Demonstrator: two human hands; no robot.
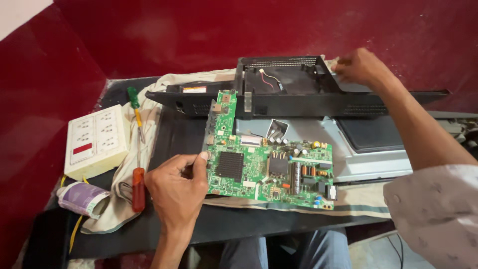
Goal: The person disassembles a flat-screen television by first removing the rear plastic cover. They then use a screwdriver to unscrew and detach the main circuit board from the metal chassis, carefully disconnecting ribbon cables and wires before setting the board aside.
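My left hand (175, 187) grips the left edge of a green circuit board (259, 159), thumb on top beside its black heat sink. The L-shaped board lies over a grey metal chassis (368, 162) and a cloth. My right hand (361, 67) reaches to the far right and pinches the top corner of a black plastic back cover (298, 94), which stands on edge behind the board. A small red and white wire lies inside the cover.
A white power strip (97, 140) sits at the left. Beside it lie a green-handled screwdriver (135, 112) and an orange-handled screwdriver (138, 187) on a beige cloth (119, 199). A tape roll (79, 198) is at the near left. Dark red walls surround the table.
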